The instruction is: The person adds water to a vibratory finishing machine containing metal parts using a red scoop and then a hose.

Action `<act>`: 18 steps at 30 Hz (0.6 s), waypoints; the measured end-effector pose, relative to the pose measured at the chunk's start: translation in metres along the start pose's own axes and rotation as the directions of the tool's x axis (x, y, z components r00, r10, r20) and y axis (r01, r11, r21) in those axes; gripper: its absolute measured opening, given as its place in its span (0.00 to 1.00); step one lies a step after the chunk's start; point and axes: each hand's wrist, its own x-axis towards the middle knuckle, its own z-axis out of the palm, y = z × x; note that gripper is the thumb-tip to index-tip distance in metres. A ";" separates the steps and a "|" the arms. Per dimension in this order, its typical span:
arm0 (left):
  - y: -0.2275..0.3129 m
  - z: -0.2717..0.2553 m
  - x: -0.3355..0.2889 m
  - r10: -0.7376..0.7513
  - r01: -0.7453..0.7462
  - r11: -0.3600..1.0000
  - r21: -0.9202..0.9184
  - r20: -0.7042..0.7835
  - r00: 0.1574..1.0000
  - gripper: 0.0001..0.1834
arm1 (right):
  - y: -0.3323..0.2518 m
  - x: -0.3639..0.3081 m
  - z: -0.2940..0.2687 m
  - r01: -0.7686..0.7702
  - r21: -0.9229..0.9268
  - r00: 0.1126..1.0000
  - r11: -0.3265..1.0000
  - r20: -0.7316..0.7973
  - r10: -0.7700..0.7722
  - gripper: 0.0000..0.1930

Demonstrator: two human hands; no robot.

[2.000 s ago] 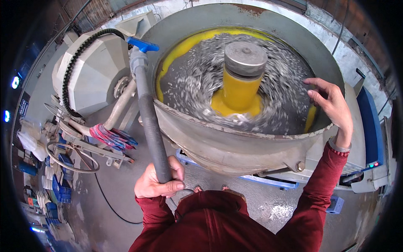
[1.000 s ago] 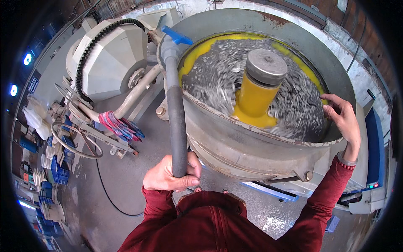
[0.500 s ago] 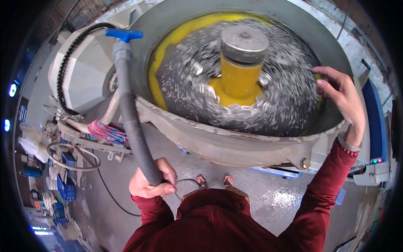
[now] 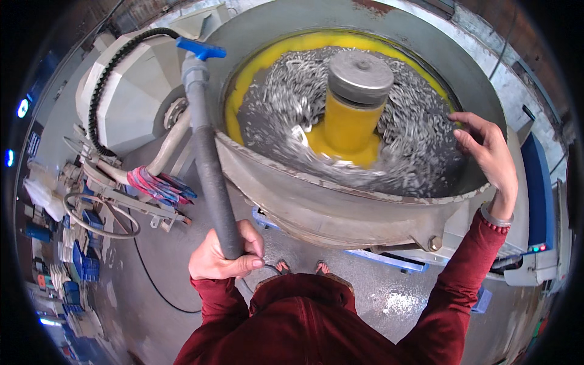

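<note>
The dark grey hose (image 4: 214, 182) stands at the near left side of the tub (image 4: 340, 222), its lower end clamped in the left grip (image 4: 212, 258), fingers wrapped round it and thumb lying across. From that grip it rises up and slightly left to a pale grey fitting (image 4: 195, 79) topped by a blue handle (image 4: 201, 48). The right grip (image 4: 494, 155) hangs over the tub's right rim, thumb and fingers apart; whether its fingertips touch the contents cannot be told. Left of the right grip, small grey pieces (image 4: 420, 146) blur in a swirl around a yellow column (image 4: 353, 128) with a round metal cap (image 4: 361, 73). A yellow band (image 4: 249, 70) lines the inner wall, above and beyond the left grip. Up and left of the left grip stands a pale faceted drum (image 4: 137, 100), edged with a black ridged band (image 4: 95, 100); below it a red and blue cloth (image 4: 159, 184) is draped on an arm, closer to the left grip. Farther left are blue crates (image 4: 85, 261). Just right of and below the left grip, two sandalled feet (image 4: 281, 266) stand on the wet floor (image 4: 395, 301). A blue panel (image 4: 540, 188) rises beyond the right grip.
</note>
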 end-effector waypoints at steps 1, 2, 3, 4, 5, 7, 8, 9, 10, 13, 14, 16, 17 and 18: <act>0.002 0.000 0.000 -0.012 0.012 1.000 0.017 0.001 1.000 0.10 | -0.001 -0.002 -0.001 -0.009 0.014 1.000 1.000 -0.014 0.009 0.13; 0.001 0.000 0.000 -0.032 0.032 0.999 0.021 -0.001 0.999 0.10 | -0.001 -0.003 0.001 -0.024 0.021 1.000 0.999 -0.018 0.025 0.13; 0.001 -0.001 0.001 -0.052 0.053 0.998 0.026 -0.003 0.999 0.10 | -0.002 -0.003 0.002 -0.040 0.028 0.999 0.999 -0.022 0.040 0.13; 0.002 -0.002 0.000 -0.073 0.074 0.997 0.030 -0.005 0.997 0.10 | -0.002 -0.002 0.003 -0.056 0.036 0.998 0.998 -0.026 0.057 0.13; 0.002 -0.003 0.000 -0.075 0.075 0.997 0.029 0.000 0.997 0.11 | 0.000 -0.002 0.004 -0.043 0.064 0.999 0.997 -0.023 0.044 0.14; 0.002 -0.003 0.001 -0.059 0.058 0.998 0.031 0.007 0.998 0.10 | -0.001 -0.002 0.003 -0.045 0.041 0.999 0.998 -0.015 0.046 0.14; 0.003 -0.003 0.000 -0.048 0.048 0.998 0.036 0.007 0.999 0.10 | -0.002 -0.001 0.003 -0.041 0.032 0.999 0.999 -0.010 0.042 0.14; 0.002 -0.004 0.000 -0.053 0.053 0.998 0.044 0.011 0.999 0.10 | -0.002 -0.001 0.003 -0.044 0.036 0.999 0.998 -0.014 0.045 0.13; 0.002 -0.005 0.000 -0.058 0.057 0.997 0.051 0.016 0.998 0.10 | -0.003 -0.002 0.004 -0.048 0.040 0.999 0.998 -0.019 0.048 0.13; 0.004 -0.004 0.000 -0.084 0.083 0.995 0.050 0.009 0.996 0.10 | -0.004 -0.001 0.004 -0.050 0.030 0.999 0.998 -0.011 0.050 0.13; 0.004 -0.004 0.000 -0.094 0.094 0.995 0.045 0.008 0.996 0.10 | -0.005 -0.001 0.003 -0.052 0.021 0.999 0.998 -0.008 0.052 0.13; 0.005 -0.004 0.000 -0.109 0.109 0.993 0.041 0.004 0.994 0.10 | -0.004 -0.001 0.003 -0.057 0.038 0.998 0.998 -0.013 0.058 0.13; 0.005 -0.004 0.000 -0.117 0.117 0.992 0.039 0.004 0.993 0.10 | -0.003 -0.002 0.003 -0.062 0.046 0.998 0.997 -0.017 0.062 0.13; 0.005 -0.004 0.001 -0.117 0.116 0.992 0.040 0.004 0.993 0.10 | -0.003 -0.002 0.003 -0.061 0.038 0.998 0.997 -0.021 0.062 0.13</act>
